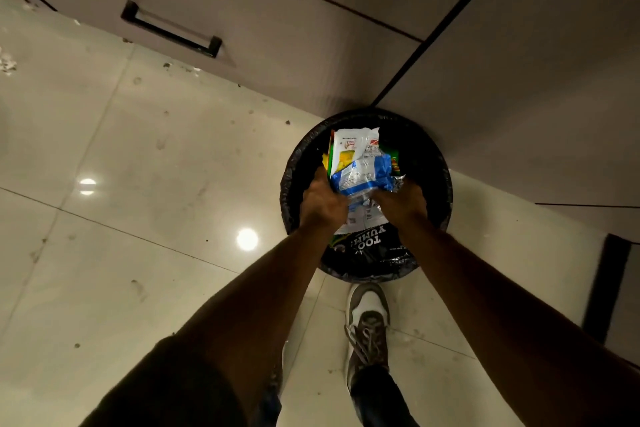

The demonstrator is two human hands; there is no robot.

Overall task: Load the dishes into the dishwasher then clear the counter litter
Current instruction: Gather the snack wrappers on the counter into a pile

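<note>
Two bare forearms reach down and forward from the camera, and between them, on the pale tiled floor [104, 149], one laced shoe [367, 326] stands just short of the bin. Further out, the left hand [322, 204] and the right hand [401, 199] meet over the round black bin [440, 191], both with fingers curled into a bunch of snack wrappers [360, 166]. Each hand grips its own side of the bunch, and the wrappers are crushed between them. The bunch sits over the bin's mouth, at or just above the rim; whether its lower end already rests on what lies inside I cannot tell.

Judging by this, the litter-clearing part of the task is in hand, at the point of dropping the load. The next move calls for both hands to loosen together and push the bunch down so nothing springs back over the rim.

By count: one bin with a black liner; in the bunch, a white packet on top, a blue-and-white one below it, with green and yellow edges showing behind, so at least four, the exact number unclear. One black packet [369, 250] lies under the wrists at the near rim.

Beyond the bin stand pale cabinet fronts [311, 45] with one dark bar handle [171, 29].
</note>
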